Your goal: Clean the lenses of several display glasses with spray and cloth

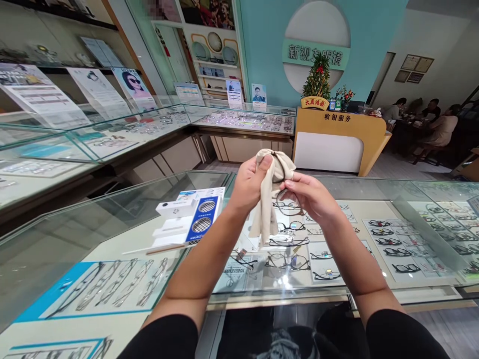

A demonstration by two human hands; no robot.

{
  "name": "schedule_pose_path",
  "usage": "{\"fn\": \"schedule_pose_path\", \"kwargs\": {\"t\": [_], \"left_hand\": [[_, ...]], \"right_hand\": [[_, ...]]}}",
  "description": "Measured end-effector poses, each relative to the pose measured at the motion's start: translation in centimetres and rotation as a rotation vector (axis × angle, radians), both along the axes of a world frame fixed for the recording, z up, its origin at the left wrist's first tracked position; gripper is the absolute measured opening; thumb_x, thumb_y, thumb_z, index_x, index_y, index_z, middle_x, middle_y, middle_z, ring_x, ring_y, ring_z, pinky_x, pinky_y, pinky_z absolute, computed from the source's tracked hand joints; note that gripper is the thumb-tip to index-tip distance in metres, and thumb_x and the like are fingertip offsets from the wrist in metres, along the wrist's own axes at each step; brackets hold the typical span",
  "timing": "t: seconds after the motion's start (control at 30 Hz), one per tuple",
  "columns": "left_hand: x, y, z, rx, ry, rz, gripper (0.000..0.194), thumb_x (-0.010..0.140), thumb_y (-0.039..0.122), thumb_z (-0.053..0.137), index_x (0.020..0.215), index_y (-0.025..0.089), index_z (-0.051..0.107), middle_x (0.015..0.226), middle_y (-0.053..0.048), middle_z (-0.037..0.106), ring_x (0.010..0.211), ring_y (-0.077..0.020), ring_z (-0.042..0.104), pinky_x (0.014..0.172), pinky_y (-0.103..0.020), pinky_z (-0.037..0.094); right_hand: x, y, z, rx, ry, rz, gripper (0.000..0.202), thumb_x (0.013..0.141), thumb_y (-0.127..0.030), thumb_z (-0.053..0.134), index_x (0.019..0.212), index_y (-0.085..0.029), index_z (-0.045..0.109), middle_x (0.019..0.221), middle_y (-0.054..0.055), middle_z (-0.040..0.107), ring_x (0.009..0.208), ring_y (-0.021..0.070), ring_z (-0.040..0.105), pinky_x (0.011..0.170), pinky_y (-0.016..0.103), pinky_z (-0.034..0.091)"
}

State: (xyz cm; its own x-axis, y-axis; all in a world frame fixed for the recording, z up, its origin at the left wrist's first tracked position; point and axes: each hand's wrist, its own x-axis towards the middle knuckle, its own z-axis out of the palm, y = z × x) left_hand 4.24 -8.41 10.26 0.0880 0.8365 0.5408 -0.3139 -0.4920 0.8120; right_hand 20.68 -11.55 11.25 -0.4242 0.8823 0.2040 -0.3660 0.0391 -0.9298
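Both hands are raised above a glass display case, close together. My left hand [251, 183] is closed on a beige cloth [267, 199], its thumb pressed on the cloth near the top. The cloth is folded over part of a pair of dark-rimmed glasses [289, 200], and one end hangs down. My right hand [312, 193] pinches the frame of the glasses at the cloth's right side. One clear lens hangs below the right fingers; the other lens is hidden by the cloth.
Under my hands, the glass case [374, 187] holds rows of eyeglasses [288, 262]. A blue and white box [204, 219] stands at its left. Beyond are more cases, a yellow counter [376, 134] and seated people [443, 124] at the far right.
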Motion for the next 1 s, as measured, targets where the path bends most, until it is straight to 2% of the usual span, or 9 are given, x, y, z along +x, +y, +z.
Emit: {"fn": "schedule_pose_path", "kwargs": {"t": [0.1,0.17,0.23,0.4,0.5,0.57,0.73,0.87,1.0], "left_hand": [[-0.5,0.5,-0.1,-0.011,0.085,-0.157,0.057,0.076,0.066,0.092,0.102,0.018,0.075,0.077,-0.003,0.072,0.061,-0.0133,0.063,0.056,-0.024,0.050],[-0.4,0.7,-0.3,0.026,0.084,-0.153,0.064,0.068,0.060,0.099,0.110,0.018,0.075,0.081,-0.003,0.074,0.064,-0.0138,0.064,0.058,-0.024,0.052],[-0.1,0.5,-0.4,0.067,0.037,-0.084,0.063,0.067,0.061,0.099,0.107,0.018,0.075,0.080,-0.003,0.073,0.064,-0.0133,0.064,0.058,-0.023,0.051],[0.9,-0.8,-0.1,0.081,-0.065,0.114,0.054,0.079,0.069,0.088,0.085,0.019,0.071,0.069,0.000,0.068,0.054,-0.0090,0.053,0.051,-0.022,0.043],[0.9,-1.2,0.1,-0.001,-0.095,0.137,0.060,0.082,0.077,0.081,0.074,0.020,0.066,0.056,0.003,0.057,0.045,-0.0083,0.045,0.043,-0.024,0.036],[0.8,-1.0,0.2,-0.073,-0.097,0.118,0.061,0.081,0.079,0.080,0.075,0.020,0.067,0.055,0.002,0.059,0.045,-0.0100,0.048,0.042,-0.024,0.038],[0.1,0.1,0.1,-0.138,-0.123,0.073,0.064,0.082,0.080,0.078,0.093,0.018,0.072,0.074,-0.006,0.076,0.080,-0.0235,0.078,0.067,-0.031,0.062],[0.0,0.4,0.0,-0.150,-0.147,0.027,0.060,0.084,0.075,0.080,0.096,0.017,0.074,0.084,-0.009,0.080,0.101,-0.0289,0.081,0.083,-0.036,0.067],[-0.2,0.5,0.1,-0.115,-0.221,0.116,0.056,0.081,0.071,0.084,0.098,0.018,0.077,0.095,-0.009,0.082,0.110,-0.0284,0.079,0.089,-0.034,0.066]], "right_hand": [[0.7,0.1,0.6,-0.023,0.009,-0.021,0.032,0.068,-0.042,0.097,0.078,-0.019,0.078,0.079,0.000,0.070,0.072,0.0116,0.062,0.074,0.026,0.057],[0.5,-0.1,0.7,-0.028,0.015,-0.019,0.032,0.067,-0.042,0.097,0.076,-0.019,0.076,0.077,0.000,0.069,0.071,0.0120,0.061,0.072,0.026,0.057],[0.0,-0.5,0.4,-0.020,0.020,-0.019,0.033,0.067,-0.042,0.096,0.076,-0.019,0.075,0.077,0.000,0.069,0.071,0.0128,0.062,0.073,0.027,0.057],[-1.8,-1.4,-0.9,0.055,-0.027,-0.070,0.031,0.076,-0.045,0.092,0.084,-0.020,0.077,0.085,0.001,0.074,0.077,0.0133,0.065,0.082,0.029,0.055],[-1.9,-1.3,-1.2,0.084,-0.036,-0.076,0.031,0.077,-0.046,0.092,0.088,-0.021,0.078,0.088,0.001,0.075,0.080,0.0133,0.066,0.084,0.030,0.055],[-1.5,-1.1,-1.0,0.091,-0.030,-0.103,0.031,0.078,-0.048,0.091,0.086,-0.021,0.077,0.090,0.001,0.074,0.079,0.0132,0.065,0.083,0.030,0.054],[0.0,-0.8,0.3,0.086,0.098,-0.186,0.035,0.075,-0.047,0.093,0.076,-0.022,0.068,0.085,0.000,0.069,0.078,0.0133,0.062,0.080,0.028,0.055],[1.0,-0.8,0.9,0.105,0.120,-0.239,0.031,0.076,-0.044,0.091,0.076,-0.023,0.069,0.090,0.002,0.068,0.087,0.0159,0.063,0.081,0.028,0.057],[1.7,-0.4,0.9,0.187,0.107,-0.341,0.027,0.082,-0.046,0.086,0.078,-0.023,0.070,0.104,0.004,0.069,0.099,0.0172,0.066,0.083,0.028,0.059]]}}
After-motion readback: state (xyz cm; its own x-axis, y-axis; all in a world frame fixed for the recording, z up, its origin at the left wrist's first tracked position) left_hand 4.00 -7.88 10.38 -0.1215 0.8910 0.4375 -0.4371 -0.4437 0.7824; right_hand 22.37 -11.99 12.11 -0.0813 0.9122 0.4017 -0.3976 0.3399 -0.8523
